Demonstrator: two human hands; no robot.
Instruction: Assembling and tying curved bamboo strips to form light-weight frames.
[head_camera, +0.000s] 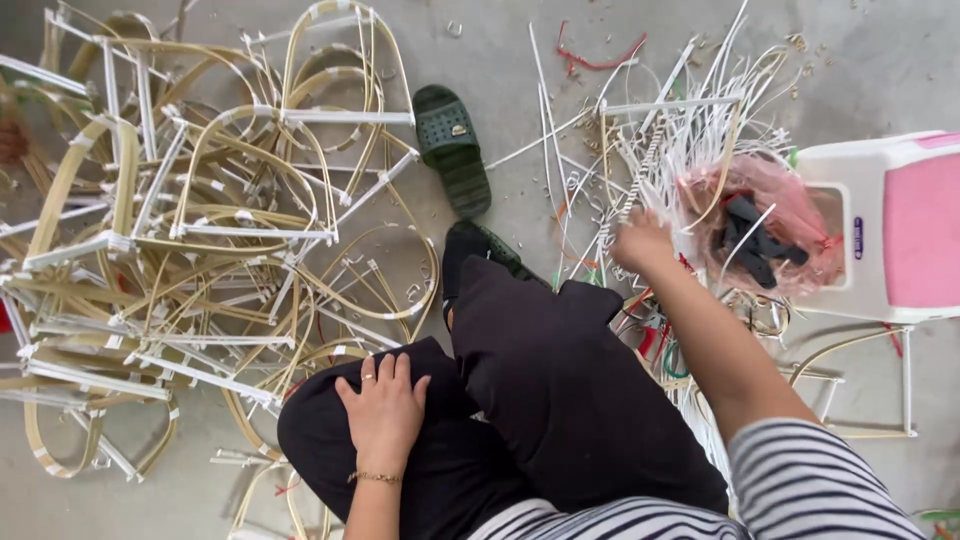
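Note:
I sit on a concrete floor with my legs in black trousers (560, 390) crossed in front of me. My left hand (383, 405) rests flat on my left knee, fingers apart, holding nothing. My right hand (640, 243) reaches forward into a tangle of white strips and thin canes (680, 130); its fingers are curled down among them, and whether they grip one is hidden. A large heap of arched cane frames bound with white tape (190, 230) lies to my left.
A dark green sandal (452, 145) lies on the floor ahead; my foot wears another (478, 250). A pink plastic bag holding black pieces (765, 235) sits beside a white and pink stool (895, 225) at right. Small scraps litter the concrete (500, 40).

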